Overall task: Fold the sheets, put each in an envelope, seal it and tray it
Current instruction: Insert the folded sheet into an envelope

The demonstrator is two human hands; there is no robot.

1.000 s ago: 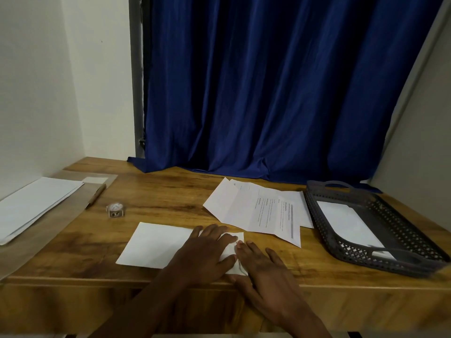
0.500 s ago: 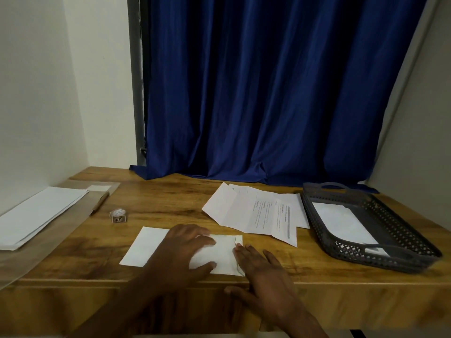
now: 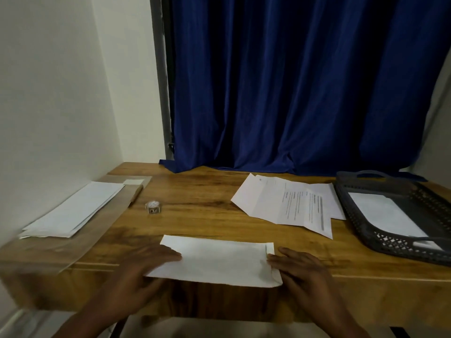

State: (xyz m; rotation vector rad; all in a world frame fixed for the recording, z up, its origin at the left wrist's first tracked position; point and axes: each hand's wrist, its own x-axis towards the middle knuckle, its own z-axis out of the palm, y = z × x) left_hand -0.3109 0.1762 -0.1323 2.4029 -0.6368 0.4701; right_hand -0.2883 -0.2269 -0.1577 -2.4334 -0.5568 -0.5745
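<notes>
Head view: we see a wooden desk in front of a blue curtain.
Tray: we find the dark mesh tray at the desk's right end, with one white envelope in the tray lying flat inside.
Envelope: we see a white envelope lying flat at the desk's near edge, its near right corner just past that edge.
Left hand: our left hand lies flat with straight fingers on the envelope's left end, blurred, grasping nothing.
Right hand: our right hand lies flat with straight fingers touching the envelope's right end, grasping nothing.
Sheets: we see unfolded printed sheets on the desk between the envelope and the curtain, just beside the tray.
Stack: a stack of white envelopes rests on a clear sleeve at the desk's left end.
Roll: a small sticker roll stands on the desk beside that sleeve.
Change: half a second ago our left hand covered the envelope's middle; now it sits at the left end, so we see the whole middle. Our right hand stays at the right end.
</notes>
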